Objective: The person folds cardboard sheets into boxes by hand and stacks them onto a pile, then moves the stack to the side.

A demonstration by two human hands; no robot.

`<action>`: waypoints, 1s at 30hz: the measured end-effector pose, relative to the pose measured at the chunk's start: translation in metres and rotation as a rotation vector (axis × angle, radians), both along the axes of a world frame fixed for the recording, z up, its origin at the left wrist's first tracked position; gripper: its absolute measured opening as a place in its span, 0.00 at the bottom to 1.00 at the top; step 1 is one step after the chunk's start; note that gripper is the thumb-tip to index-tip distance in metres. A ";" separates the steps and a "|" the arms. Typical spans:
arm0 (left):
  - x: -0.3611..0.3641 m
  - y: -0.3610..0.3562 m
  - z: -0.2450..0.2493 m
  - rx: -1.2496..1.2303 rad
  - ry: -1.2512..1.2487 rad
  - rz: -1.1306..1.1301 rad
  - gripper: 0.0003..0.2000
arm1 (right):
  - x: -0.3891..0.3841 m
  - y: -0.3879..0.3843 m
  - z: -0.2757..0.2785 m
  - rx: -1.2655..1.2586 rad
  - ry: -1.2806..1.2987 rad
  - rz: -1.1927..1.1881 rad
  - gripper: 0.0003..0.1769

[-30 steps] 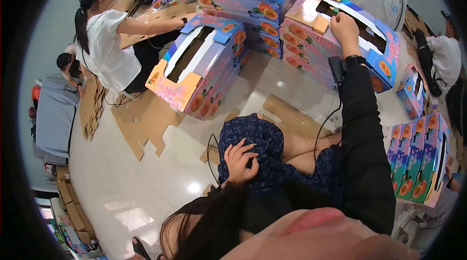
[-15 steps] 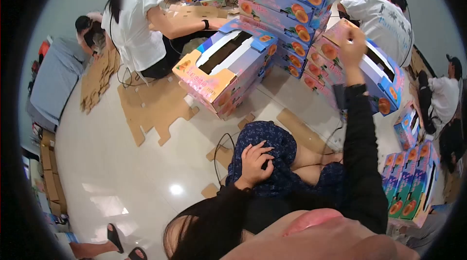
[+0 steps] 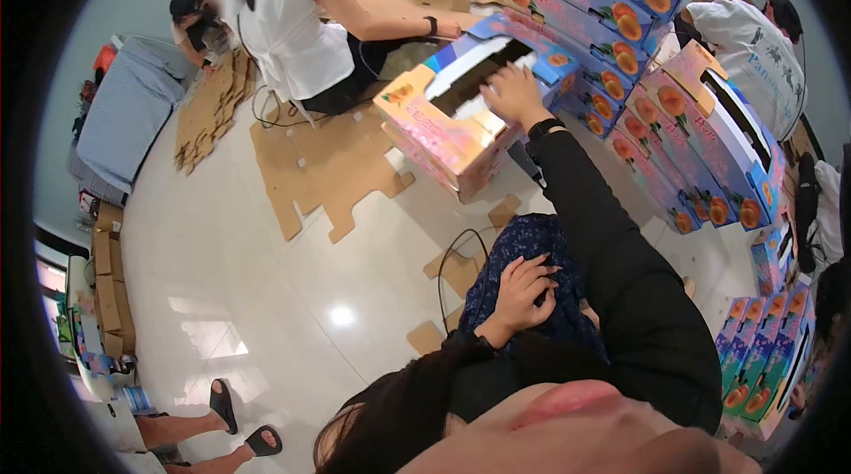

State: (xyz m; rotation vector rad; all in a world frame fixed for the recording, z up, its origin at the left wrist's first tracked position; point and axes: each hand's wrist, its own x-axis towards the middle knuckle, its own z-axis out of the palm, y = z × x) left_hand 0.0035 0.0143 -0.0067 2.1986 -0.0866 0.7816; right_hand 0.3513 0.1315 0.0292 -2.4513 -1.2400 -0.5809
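Glossy pale floor (image 3: 266,297) spreads across the room, taking the view's centre as the dial. Largest on it is a tall stack of peach-printed boxes (image 3: 585,13) at one o'clock, close behind the carton being handled, so it leaves little room on that side. A co-worker in a white top (image 3: 288,31) sits at eleven o'clock, one forearm reaching near the carton's far end; that end is best kept gentle. Another pile of boxes (image 3: 665,137) stands towards half past two.

Just past twelve o'clock is the printed carton (image 3: 434,151), with a long handle slot (image 3: 463,95) along its top. Flattened cardboard (image 3: 324,164) lies at ten o'clock (an easy thing to snag a box edge on).

Of the hands, the right hand (image 3: 514,93) is on the carton's top beside the slot, fingers bent; I cannot tell whether they grip the edge. Good handling would favour a firm edge over a loose flap, with even pressure. The left hand (image 3: 527,292), towards four o'clock, rests loosely spread on the patterned skirt (image 3: 523,239), holding nothing; it could steady the near side. Smallest, a thin black cable (image 3: 443,279) loops near six o'clock, worth keeping clear of.
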 end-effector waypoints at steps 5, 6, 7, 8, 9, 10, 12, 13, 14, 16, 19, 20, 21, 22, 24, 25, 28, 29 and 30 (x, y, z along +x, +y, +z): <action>0.005 -0.004 0.007 0.014 0.004 -0.003 0.07 | -0.007 -0.012 0.004 0.071 -0.010 0.068 0.20; 0.007 -0.006 0.009 0.021 0.002 -0.006 0.07 | -0.005 -0.011 -0.003 0.128 -0.056 0.063 0.19; 0.008 -0.007 0.009 0.019 0.002 -0.012 0.07 | -0.008 -0.012 0.000 0.117 -0.058 0.057 0.19; 0.008 -0.007 0.006 0.023 0.002 -0.016 0.07 | -0.010 -0.013 0.005 0.112 -0.061 0.053 0.18; 0.007 -0.005 0.006 0.033 0.005 -0.021 0.07 | -0.009 -0.013 0.006 0.124 -0.074 0.067 0.18; 0.006 -0.004 0.005 0.036 0.003 -0.025 0.06 | -0.007 -0.013 0.008 0.143 -0.088 0.080 0.17; 0.005 -0.006 0.005 0.040 0.001 -0.021 0.06 | -0.010 -0.018 0.010 0.176 -0.137 0.095 0.16; 0.004 -0.006 0.006 0.048 0.008 -0.029 0.06 | -0.011 -0.021 0.012 0.195 -0.177 0.101 0.15; 0.004 -0.006 0.007 0.053 0.013 -0.032 0.06 | -0.012 -0.023 0.015 0.211 -0.219 0.111 0.15; 0.001 -0.005 0.008 0.060 0.016 -0.025 0.06 | -0.016 -0.033 0.018 0.232 -0.210 0.136 0.14; -0.002 -0.002 0.007 0.076 0.022 -0.023 0.06 | -0.041 -0.049 0.019 0.351 -0.188 0.140 0.15; -0.002 -0.002 0.005 0.078 0.013 -0.038 0.06 | -0.052 -0.056 0.021 0.407 -0.185 0.133 0.15; -0.002 -0.004 0.005 0.079 0.011 -0.036 0.06 | -0.063 -0.067 0.020 0.404 -0.204 0.143 0.15; -0.003 -0.006 0.004 0.083 0.010 -0.035 0.06 | -0.077 -0.080 0.022 0.405 -0.192 0.150 0.15; -0.005 -0.010 0.000 0.103 0.009 -0.017 0.06 | -0.107 -0.112 0.028 0.413 -0.169 0.160 0.14; -0.005 -0.011 -0.001 0.117 0.005 -0.011 0.06 | -0.120 -0.130 0.033 0.425 -0.191 0.165 0.15; -0.005 -0.012 -0.001 0.135 -0.003 -0.002 0.06 | -0.162 -0.180 0.053 0.452 -0.244 0.079 0.14; -0.006 -0.012 -0.005 0.137 0.016 0.000 0.06 | -0.171 -0.195 0.062 0.478 -0.287 0.029 0.14; -0.009 -0.013 -0.005 0.115 0.050 -0.005 0.06 | -0.178 -0.212 0.073 0.501 -0.328 -0.021 0.13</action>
